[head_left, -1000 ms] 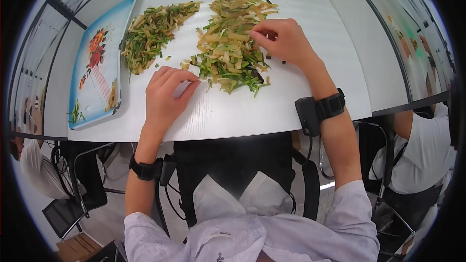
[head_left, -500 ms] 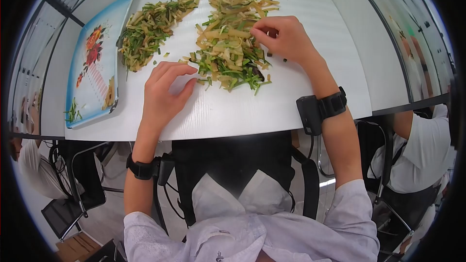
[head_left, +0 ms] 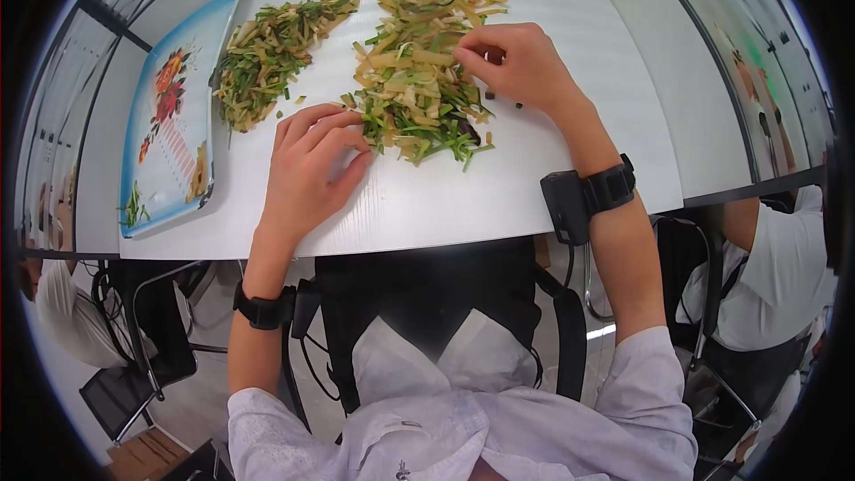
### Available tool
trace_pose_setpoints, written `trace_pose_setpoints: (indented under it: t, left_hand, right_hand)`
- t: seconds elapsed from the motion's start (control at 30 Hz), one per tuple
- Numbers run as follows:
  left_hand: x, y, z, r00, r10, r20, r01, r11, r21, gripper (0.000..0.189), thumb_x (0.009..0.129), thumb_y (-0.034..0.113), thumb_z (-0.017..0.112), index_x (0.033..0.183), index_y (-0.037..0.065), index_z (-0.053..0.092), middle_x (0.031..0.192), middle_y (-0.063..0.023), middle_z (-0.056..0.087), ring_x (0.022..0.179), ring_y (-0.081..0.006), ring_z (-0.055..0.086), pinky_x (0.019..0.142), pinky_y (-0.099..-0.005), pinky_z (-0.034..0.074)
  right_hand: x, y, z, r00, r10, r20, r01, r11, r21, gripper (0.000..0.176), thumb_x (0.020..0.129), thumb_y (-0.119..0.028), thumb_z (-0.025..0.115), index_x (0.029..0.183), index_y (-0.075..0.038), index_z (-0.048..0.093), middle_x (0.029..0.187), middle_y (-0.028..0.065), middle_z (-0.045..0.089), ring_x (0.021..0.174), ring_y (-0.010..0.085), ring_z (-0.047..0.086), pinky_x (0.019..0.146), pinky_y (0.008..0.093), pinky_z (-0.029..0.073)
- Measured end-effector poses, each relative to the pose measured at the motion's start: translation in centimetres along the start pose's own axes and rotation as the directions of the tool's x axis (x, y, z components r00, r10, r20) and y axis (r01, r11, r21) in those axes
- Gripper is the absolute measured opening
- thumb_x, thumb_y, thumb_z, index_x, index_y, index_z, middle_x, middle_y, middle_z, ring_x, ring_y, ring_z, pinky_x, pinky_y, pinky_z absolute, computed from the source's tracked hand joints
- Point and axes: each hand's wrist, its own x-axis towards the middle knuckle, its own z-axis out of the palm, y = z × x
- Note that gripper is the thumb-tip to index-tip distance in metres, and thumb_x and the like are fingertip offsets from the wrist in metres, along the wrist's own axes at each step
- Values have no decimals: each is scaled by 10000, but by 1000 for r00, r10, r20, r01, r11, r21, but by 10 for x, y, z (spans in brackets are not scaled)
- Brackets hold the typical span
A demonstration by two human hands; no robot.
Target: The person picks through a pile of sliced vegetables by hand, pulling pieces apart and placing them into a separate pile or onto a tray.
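Observation:
A long pile of chopped vegetables [head_left: 414, 93], with green pieces and pale yellowish strips, lies on the white table between my hands. My left hand [head_left: 312, 165] is at the pile's near left edge, its thumb and index finger pinched together. My right hand [head_left: 521, 67] reaches in from the right, its thumb and fingertips closed at the pile's upper right edge beside a pale strip. Whatever either pinch holds is too small or hidden to make out. A dark piece [head_left: 468, 131] shows at the pile's lower right.
A second heap of chopped vegetables [head_left: 272, 58] lies to the left, against a blue-rimmed floral tray [head_left: 160, 178] with a few green scraps on it. Low partitions [head_left: 659, 53] enclose the table. Other people sit at both sides, and black devices are strapped to my forearms.
My left hand has moved slightly right, and its thumb and index finger have closed from apart into a pinch. My right hand has shifted a little left and up, still pinched.

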Motion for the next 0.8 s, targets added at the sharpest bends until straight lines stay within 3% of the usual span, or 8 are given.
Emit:
trace_pose_setpoints:
  t: [0.2, 0.6, 0.8]
  left_hand:
    - [2, 1, 0, 997, 57, -48, -56, 998, 13, 229, 716, 7, 749, 918, 87, 679, 1036, -38, 681, 1064, -266, 594, 889, -382, 446]
    - [2, 5, -2, 999, 16, -41, -16, 1000, 2, 400, 718, -22, 723, 1099, 83, 656, 1046, -64, 682, 1029, -281, 600, 896, -391, 455]
    - [2, 4, -2, 998, 69, 5, -70, 997, 18, 346, 729, -9, 715, 1054, 107, 684, 1059, -55, 654, 1021, -279, 584, 884, -400, 441]
  right_hand:
    - [0, 1, 1, 1000, -11, 3, 11, 1000, -2, 120, 862, -166, 697, 876, -50, 726, 670, 19, 669, 541, 91, 536, 528, 243, 445]
    - [0, 0, 1, 1000, 5, 15, -4, 1000, -19, 136, 869, -174, 698, 887, -43, 727, 667, 20, 672, 526, 86, 523, 519, 237, 434]
    - [0, 2, 1, 1000, -7, 7, 7, 1000, -27, 129, 868, -175, 693, 886, -53, 730, 660, 13, 664, 532, 85, 524, 521, 236, 435]
